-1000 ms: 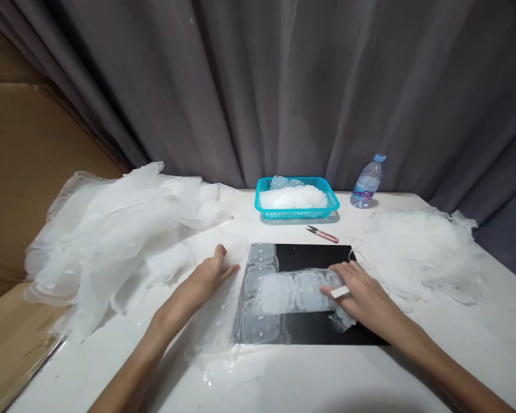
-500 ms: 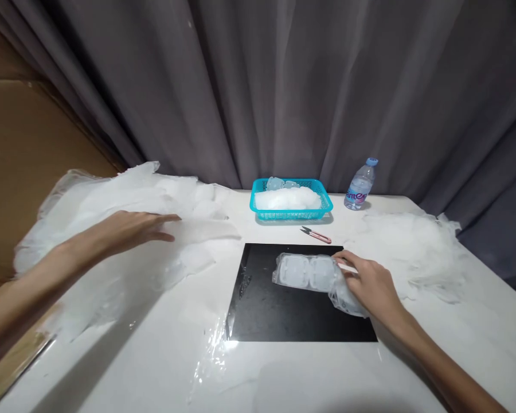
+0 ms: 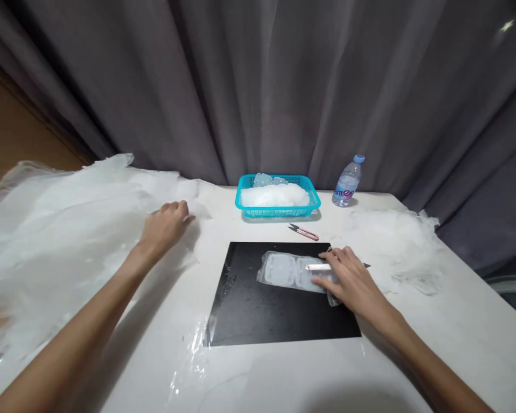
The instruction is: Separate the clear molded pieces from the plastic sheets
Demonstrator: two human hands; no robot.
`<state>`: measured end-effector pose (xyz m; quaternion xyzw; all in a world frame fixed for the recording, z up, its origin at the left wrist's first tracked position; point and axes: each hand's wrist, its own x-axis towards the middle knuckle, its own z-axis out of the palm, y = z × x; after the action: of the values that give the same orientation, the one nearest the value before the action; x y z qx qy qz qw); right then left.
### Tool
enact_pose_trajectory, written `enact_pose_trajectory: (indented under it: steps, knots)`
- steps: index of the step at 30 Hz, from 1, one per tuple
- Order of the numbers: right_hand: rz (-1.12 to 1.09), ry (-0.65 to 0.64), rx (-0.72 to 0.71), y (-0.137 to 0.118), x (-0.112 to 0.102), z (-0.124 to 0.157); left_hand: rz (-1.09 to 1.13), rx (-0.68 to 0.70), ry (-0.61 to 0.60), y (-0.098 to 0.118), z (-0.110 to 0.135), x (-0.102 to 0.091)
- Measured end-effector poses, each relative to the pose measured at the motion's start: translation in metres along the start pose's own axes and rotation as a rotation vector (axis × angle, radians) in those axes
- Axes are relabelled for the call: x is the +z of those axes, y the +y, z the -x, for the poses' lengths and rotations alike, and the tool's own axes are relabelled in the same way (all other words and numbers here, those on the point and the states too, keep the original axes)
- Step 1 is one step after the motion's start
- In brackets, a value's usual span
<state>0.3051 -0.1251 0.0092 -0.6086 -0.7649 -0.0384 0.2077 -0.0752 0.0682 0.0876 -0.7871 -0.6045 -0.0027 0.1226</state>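
Note:
My left hand (image 3: pixel 165 226) is at the right edge of a heap of thin white translucent plastic sheets (image 3: pixel 90 212). Its fingers are curled together, apparently pinching a sheet's edge; the fingertips are hidden. A clear plastic packet (image 3: pixel 280 269) with whitish, rounded-square pieces inside lies across a black board (image 3: pixel 275 315). Over the packet's right end, my right hand (image 3: pixel 348 275) is closed round a slim white-handled tool (image 3: pixel 317 267). A dark pointed tip shows on the far side of that hand. Its thumb and fingers also reach over the packet.
Behind the board stands a turquoise basket (image 3: pixel 279 212) holding white fluffy material. Pink-handled thread snips (image 3: pixel 304 232) lie before it. A water bottle (image 3: pixel 348 182) stands to its right. More white film (image 3: pixel 399 246) is heaped at right, and clear wrap (image 3: pixel 189 355) lies front left.
My left hand has closed from spread fingers at the sheets. My right hand has set the packet's right end flatter on the board and turned the tool. The view has shifted slightly right.

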Motion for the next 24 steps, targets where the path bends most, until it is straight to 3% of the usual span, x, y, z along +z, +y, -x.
enact_pose_trajectory:
  steps: [6, 9, 11, 14, 17, 19, 21, 24]
  knots:
    - [-0.112, 0.013, 0.025, -0.001, -0.003, -0.003, 0.113, -0.112, 0.054, -0.017, 0.008, -0.008]
    - [-0.139, 0.04, 0.042, -0.005, -0.003, -0.007, 0.157, -0.191, 0.097, -0.014, 0.003, -0.013]
    - [-0.148, 0.052, 0.041, -0.007, -0.006, -0.009, 0.199, -0.218, 0.14, 0.0, 0.001, -0.017]
    - [-0.19, 0.087, 0.048, -0.011, -0.012, -0.012, 0.303, -0.156, 0.197, 0.045, 0.014, -0.024]
    - [-0.203, 0.201, 0.065, -0.02, -0.019, -0.014, 0.523, 0.082, 0.008, 0.108, 0.047, -0.023]
    - [-0.18, 0.312, 0.054, -0.032, -0.019, -0.014, 1.123, 0.186, -0.313, 0.146, 0.071, -0.016]
    - [-0.152, 0.375, 0.001, -0.047, -0.014, -0.014, 1.573, 0.146, -0.476, 0.172, 0.086, -0.007]
    - [-0.136, 0.308, -0.127, -0.067, -0.006, -0.011, 1.868, -0.013, -0.499, 0.184, 0.09, 0.007]
